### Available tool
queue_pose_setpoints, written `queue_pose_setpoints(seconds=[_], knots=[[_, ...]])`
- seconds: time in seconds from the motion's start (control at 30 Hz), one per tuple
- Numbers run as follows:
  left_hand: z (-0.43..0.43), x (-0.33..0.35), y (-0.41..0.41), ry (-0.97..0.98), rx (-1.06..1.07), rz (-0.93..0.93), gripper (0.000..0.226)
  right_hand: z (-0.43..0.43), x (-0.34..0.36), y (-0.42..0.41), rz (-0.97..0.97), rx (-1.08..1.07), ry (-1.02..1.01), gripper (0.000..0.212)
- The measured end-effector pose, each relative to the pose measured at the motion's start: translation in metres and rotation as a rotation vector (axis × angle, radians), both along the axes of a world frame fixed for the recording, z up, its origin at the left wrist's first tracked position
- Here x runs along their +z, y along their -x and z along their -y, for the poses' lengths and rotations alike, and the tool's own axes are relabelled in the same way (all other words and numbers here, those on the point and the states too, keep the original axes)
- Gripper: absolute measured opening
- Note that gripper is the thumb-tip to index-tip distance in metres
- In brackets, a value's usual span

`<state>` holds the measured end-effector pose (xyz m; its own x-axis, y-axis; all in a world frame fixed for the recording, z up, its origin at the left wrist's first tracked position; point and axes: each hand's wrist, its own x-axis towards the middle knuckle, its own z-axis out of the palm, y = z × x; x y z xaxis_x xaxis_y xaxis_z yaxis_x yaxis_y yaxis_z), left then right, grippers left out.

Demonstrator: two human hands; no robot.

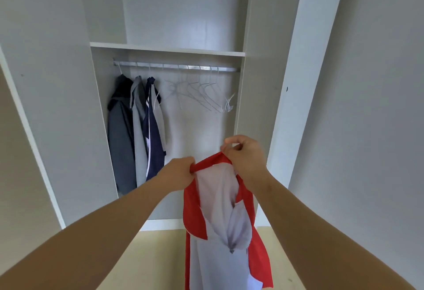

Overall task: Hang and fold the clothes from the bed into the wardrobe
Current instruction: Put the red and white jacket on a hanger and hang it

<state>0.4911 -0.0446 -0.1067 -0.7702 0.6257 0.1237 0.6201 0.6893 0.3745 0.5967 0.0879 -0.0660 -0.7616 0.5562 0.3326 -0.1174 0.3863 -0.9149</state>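
Observation:
A red and white zip jacket (220, 209) hangs in front of me, held up by its collar. My left hand (179, 171) pinches the collar's left end and my right hand (245, 154) grips its right end, slightly higher. Beyond them stands the open white wardrobe (167, 49) with a metal rail (176, 66). Three garments, dark grey, light grey and navy (135, 133), hang at the rail's left. Several bare wire hangers (204, 93) hang on the right part of the rail. The bed is out of view.
The wardrobe's left door (52, 110) and right door (296, 83) stand open on both sides. A shelf sits above the rail. Beige floor (160, 255) lies below the wardrobe base. A grey wall (367, 106) fills the right.

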Motion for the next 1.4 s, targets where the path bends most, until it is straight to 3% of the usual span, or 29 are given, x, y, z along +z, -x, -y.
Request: queue_pose_setpoints(seconds=[0.13,0.27,0.47,0.63,0.77,0.9,1.17,1.4], knots=[[0.001,-0.008,0.047,-0.136,0.138,0.044,0.010,-0.008,-0.008,0.046,0.059,0.067,-0.124,0.016],[-0.018,0.008,0.107,-0.647,0.271,0.370,0.017,-0.026,-0.005,0.109,0.109,0.100,-0.354,0.022],[-0.030,0.031,0.202,-0.788,0.198,0.426,0.047,-0.048,-0.011,0.210,0.559,0.087,-0.798,0.037],[-0.014,0.044,0.287,-0.676,0.300,0.210,0.027,-0.055,-0.021,0.292,0.488,-0.099,-0.613,0.028],[-0.010,0.037,0.337,-0.479,0.343,0.122,0.018,-0.047,-0.025,0.343,0.438,-0.083,-0.465,0.024],[-0.007,0.033,0.374,-0.484,0.374,0.117,0.016,-0.046,-0.026,0.383,0.338,-0.078,-0.263,0.022],[-0.022,0.015,0.466,-0.702,0.599,0.210,0.017,-0.062,-0.027,0.501,0.248,0.126,-0.155,0.016],[-0.056,0.025,0.530,-1.161,0.679,0.634,0.018,-0.089,-0.017,0.592,0.390,0.512,-0.161,0.020]])
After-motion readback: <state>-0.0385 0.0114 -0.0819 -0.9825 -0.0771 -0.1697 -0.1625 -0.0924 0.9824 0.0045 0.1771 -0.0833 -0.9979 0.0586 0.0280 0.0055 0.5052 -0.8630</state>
